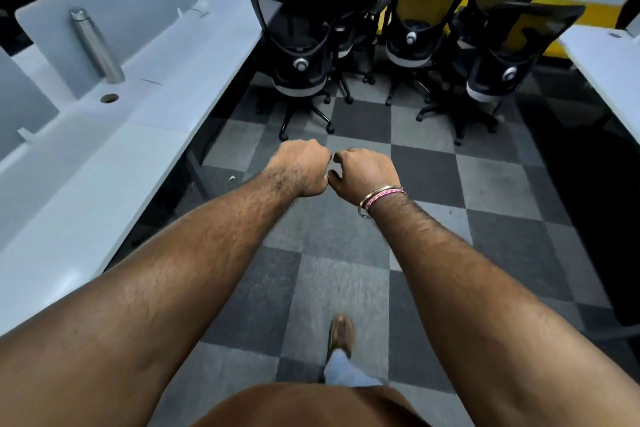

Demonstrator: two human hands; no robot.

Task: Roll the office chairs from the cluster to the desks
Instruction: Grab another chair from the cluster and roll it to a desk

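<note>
Your left hand [300, 166] and right hand [363, 172] are curled, holding nothing. The chairs [299, 55] cluster beyond the long desk [104, 156]'s far end; grip the nearest backrest.

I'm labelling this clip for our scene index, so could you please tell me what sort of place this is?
Most likely an open-plan office. A long white desk with a divider panel runs along the left, mesh-backed office chairs on castors stand clustered ahead, and the floor is grey checkered carpet tile.
</note>
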